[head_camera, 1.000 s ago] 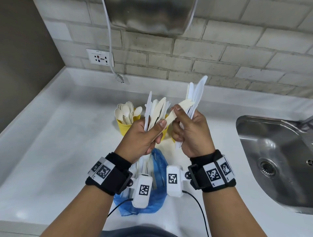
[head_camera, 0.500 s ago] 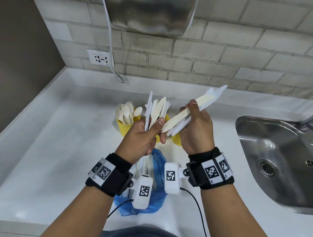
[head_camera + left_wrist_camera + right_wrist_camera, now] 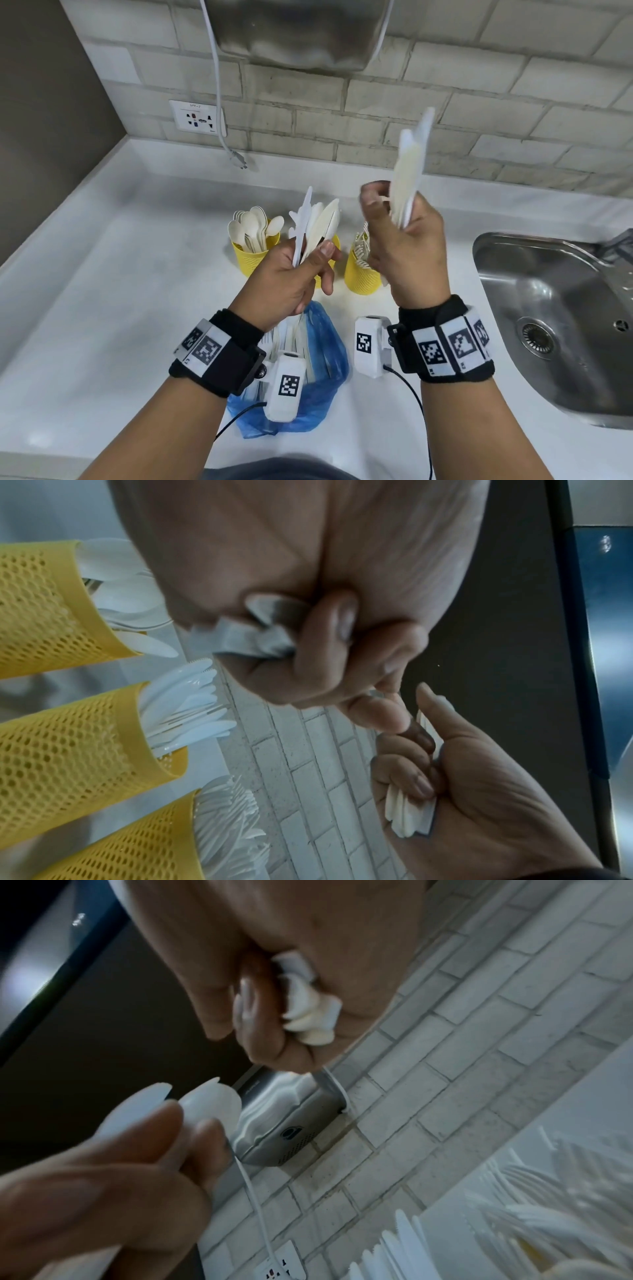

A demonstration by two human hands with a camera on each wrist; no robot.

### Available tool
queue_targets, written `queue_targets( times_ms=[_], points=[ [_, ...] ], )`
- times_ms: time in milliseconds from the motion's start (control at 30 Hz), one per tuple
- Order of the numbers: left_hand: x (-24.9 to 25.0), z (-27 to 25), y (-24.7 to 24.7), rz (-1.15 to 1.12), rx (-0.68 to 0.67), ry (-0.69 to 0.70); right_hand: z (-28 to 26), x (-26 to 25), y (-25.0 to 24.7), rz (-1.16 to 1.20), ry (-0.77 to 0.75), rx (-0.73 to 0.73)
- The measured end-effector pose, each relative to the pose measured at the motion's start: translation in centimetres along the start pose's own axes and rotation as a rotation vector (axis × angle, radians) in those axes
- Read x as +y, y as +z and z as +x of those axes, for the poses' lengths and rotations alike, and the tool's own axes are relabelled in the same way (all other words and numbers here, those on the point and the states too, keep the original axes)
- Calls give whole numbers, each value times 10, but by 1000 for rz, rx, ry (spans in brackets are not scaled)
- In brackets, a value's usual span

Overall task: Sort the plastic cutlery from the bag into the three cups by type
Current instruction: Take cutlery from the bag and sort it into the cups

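My left hand grips a fanned bunch of white plastic cutlery by the handles; the handle ends show in the left wrist view. My right hand is raised and grips a bundle of white knives upright, with their handle ends sticking out of the fist. Three yellow mesh cups stand behind the hands: the spoon cup on the left, the knife cup in the middle, mostly hidden in the head view, and the fork cup on the right. The blue bag lies under my wrists.
A steel sink is sunk into the white counter at the right. A wall socket with a white cable and a metal appliance sit on the brick wall behind the cups.
My right hand drew a knife out of the left bunch, then lifted up and to the right, swinging its bundle from slanted to upright. The left hand stayed almost still.
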State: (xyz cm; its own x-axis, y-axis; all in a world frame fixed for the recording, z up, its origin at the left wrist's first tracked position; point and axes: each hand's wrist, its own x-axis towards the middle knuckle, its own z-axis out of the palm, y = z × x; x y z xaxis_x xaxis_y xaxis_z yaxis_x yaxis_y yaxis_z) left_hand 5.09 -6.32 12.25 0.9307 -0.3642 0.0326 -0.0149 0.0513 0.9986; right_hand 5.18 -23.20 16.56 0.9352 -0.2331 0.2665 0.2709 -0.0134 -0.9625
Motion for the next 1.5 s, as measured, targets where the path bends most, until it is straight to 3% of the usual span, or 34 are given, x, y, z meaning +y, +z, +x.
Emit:
queue_targets(
  times_ms=[133, 300, 467, 733, 833, 933, 1000, 1067, 1167, 1300, 1500],
  points=[
    [-1, 0, 0, 24, -21, 11, -4, -2, 6, -204, -34, -80],
    [-4, 0, -3, 31, -20, -5, -1, -1, 4, -79, -10, -39],
    [-5, 0, 0, 35, -7, -1, -4, -2, 8, -250, -20, -134],
    [-6, 0, -1, 152, -15, 28, -1, -5, 9, -339, -52, -134],
    [-8, 1, -1, 351, 36, 103, -3, -7, 15, -324, 3, -121],
    [-14, 3, -2, 444, 101, 153, -8, -10, 21, -130, 140, -122],
    [-15, 4, -1, 462, 124, 173, -12, -11, 22, -123, 99, -156],
    [-15, 5, -1, 504, 134, 169, -15, -8, 24, -264, 7, -175],
    [-13, 5, -1, 494, 172, 178, -15, -2, 25, -340, -27, -124],
    [-9, 3, -1, 437, 227, 186, -15, -2, 25, -183, 25, -73],
    [-9, 2, -2, 429, 247, 180, -12, -6, 23, 182, 132, 116]
  ],
)
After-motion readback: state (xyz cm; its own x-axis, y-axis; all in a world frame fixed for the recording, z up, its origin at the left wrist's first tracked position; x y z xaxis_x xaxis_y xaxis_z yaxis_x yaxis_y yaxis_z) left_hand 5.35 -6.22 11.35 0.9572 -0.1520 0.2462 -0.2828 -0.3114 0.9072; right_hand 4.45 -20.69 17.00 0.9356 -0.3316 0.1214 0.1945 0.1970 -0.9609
